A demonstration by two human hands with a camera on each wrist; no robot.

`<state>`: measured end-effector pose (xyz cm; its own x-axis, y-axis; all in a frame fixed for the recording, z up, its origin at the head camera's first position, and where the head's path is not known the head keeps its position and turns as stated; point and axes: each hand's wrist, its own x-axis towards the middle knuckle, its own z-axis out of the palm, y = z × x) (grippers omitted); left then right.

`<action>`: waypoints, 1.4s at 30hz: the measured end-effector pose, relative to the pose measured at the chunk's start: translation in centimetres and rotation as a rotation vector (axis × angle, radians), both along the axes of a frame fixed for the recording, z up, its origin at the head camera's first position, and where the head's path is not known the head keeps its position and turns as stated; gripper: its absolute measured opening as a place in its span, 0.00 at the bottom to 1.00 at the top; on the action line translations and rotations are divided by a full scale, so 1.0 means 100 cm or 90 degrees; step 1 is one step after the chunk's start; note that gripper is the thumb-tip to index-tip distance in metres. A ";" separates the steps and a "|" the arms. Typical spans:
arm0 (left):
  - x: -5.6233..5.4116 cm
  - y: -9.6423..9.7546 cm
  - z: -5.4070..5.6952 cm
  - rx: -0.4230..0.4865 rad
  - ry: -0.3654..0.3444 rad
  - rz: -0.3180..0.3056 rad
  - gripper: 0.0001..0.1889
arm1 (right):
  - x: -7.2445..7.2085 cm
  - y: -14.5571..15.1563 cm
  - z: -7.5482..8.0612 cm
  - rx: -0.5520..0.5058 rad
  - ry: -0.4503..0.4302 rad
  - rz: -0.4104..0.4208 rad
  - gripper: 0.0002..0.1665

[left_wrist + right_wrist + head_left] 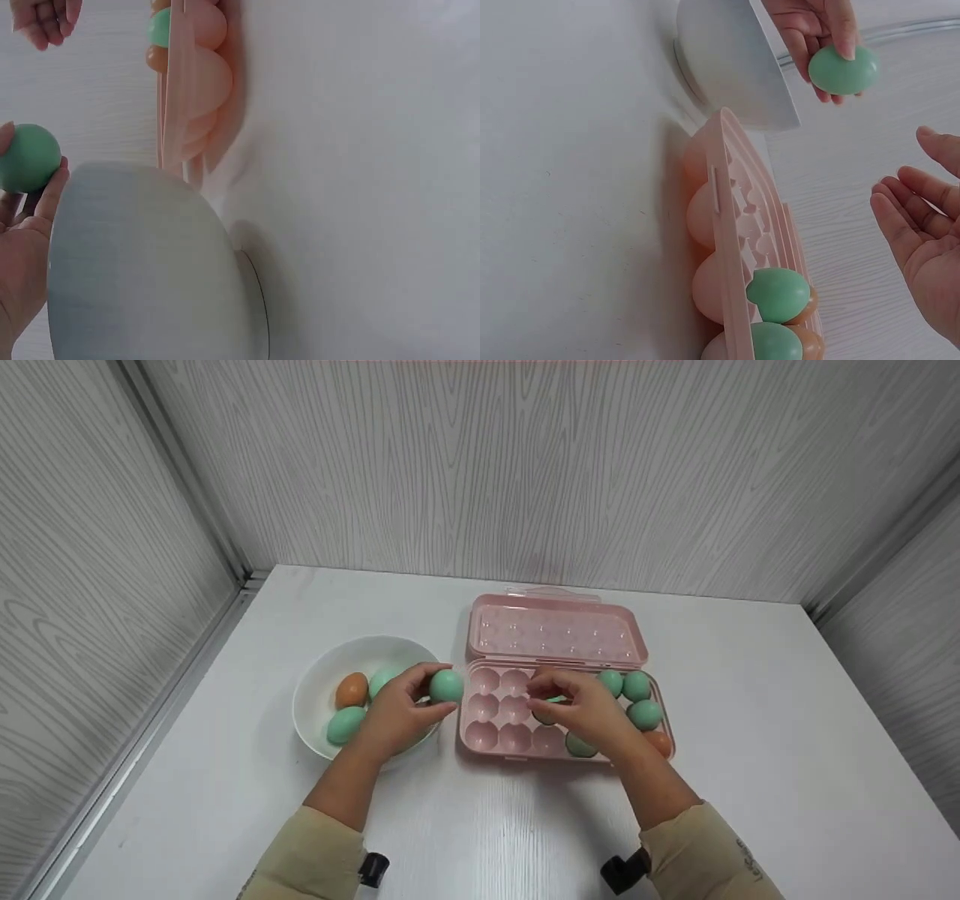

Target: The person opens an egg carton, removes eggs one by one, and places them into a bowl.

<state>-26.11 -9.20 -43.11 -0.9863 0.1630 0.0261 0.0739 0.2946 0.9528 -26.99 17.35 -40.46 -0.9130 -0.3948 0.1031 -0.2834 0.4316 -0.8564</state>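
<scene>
A green egg [447,687] is pinched between the thumb and fingers of my left hand [394,716], just past the right rim of the white bowl [306,727]. In the bowl lie an orange egg [352,691] and green eggs [346,725], partly covered by that hand. Over the pink egg carton [482,736] hovers my right hand [592,712]. In the right wrist view its fingers [900,229] spread apart with nothing between them. Green eggs [644,715] and an orange egg [658,743] fill cups at the carton's right; the hand hides some cups.
Behind the cups, the carton's lid [559,630] lies folded back, with its clear latch flap [553,594] near the back wall [525,472]. Bowl and carton stand side by side on the white table [480,825]. A panel [82,585] closes off the left side.
</scene>
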 end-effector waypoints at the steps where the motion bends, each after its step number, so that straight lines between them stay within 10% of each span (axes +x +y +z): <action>1: 0.000 -0.003 -0.001 -0.002 -0.006 0.010 0.26 | 0.000 0.000 0.000 -0.001 0.002 0.001 0.15; 19: -0.017 -0.019 -0.019 -0.106 -0.137 0.085 0.25 | -0.002 0.007 -0.010 0.007 0.001 -0.026 0.11; 42: -0.019 -0.015 -0.023 -0.209 -0.096 0.064 0.25 | -0.001 0.010 -0.016 -0.001 -0.020 -0.056 0.13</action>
<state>-27.97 -10.68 -45.44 -0.9865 0.0402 -0.1588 -0.1057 0.5846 0.8044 -27.09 18.30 -42.08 -0.9468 -0.3130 0.0745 -0.2173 0.4516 -0.8654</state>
